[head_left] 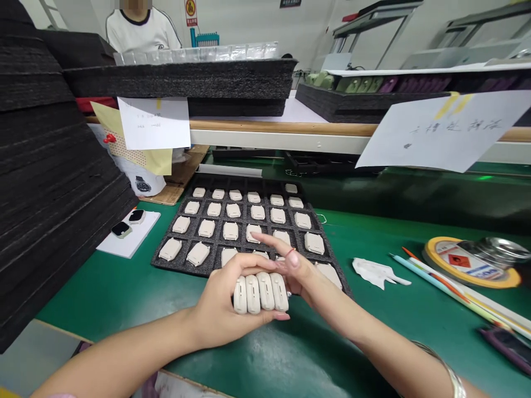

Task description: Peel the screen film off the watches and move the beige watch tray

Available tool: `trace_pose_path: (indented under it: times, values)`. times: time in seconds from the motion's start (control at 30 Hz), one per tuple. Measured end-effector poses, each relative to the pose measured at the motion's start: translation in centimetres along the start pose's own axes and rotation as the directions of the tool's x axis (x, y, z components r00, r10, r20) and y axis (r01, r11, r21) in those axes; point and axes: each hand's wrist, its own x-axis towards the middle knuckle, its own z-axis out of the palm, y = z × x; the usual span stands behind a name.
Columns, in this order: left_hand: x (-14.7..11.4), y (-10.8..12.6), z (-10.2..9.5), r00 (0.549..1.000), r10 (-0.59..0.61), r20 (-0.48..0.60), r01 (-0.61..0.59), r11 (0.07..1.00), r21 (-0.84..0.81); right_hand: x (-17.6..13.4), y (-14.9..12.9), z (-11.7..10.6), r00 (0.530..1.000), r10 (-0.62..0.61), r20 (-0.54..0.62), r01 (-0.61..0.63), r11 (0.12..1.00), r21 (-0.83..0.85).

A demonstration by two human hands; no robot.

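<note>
Cream plastic watch cases, four small rounded ones (260, 293), stand on edge in a tight row in my left hand (226, 307), whose fingers curl around them and press them side by side so they stay stacked like a short roll. My right hand (296, 271) lies just beside that row, fingers spread, the forefinger stretched out over the black foam tray with square pockets (164, 262) and reaching to one cream case (253, 232) seated there; it grips nothing that I can see. The tray rests flat on the green bench mat (365, 331), right in front of my hands, and most pockets hold one case each, lying face down and kept apart by the foam ribs. To my left rises a tall stack of black foam sheets (45, 182); near it two dark watch faces lie on a white card (126, 237). To my right are a yellow-rimmed round tin (473, 262) and pencils (435, 282). A paper note (446, 130) hangs from a shelf, and a person in a white shirt (141, 30) stands beyond the bench.
</note>
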Motion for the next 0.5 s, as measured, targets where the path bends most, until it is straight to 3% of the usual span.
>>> trace_pose_path:
  times: [0.1,0.27,0.4,0.5]
  values:
    - [0.1,-0.1,-0.3,0.996,0.085,0.024,-0.088,0.987,0.136,0.0,0.0,0.8,0.999,0.025,0.043,-0.027,0.999,0.046]
    - [0.5,-0.7,-1.1,0.934,0.335,0.126,-0.358,0.864,0.355,-0.1,-0.1,2.3,0.995,-0.046,-0.093,0.047,0.999,0.01]
    - [0.2,-1.3,-1.1,0.927,0.356,0.118,-0.373,0.844,0.385,-0.4,0.3,2.5,0.978,-0.16,-0.135,0.152,0.986,-0.069]
    - [0.0,-1.2,-0.8,0.952,0.292,0.089,-0.303,0.879,0.367,-0.4,0.7,2.4,0.958,-0.255,-0.133,0.242,0.964,-0.107]
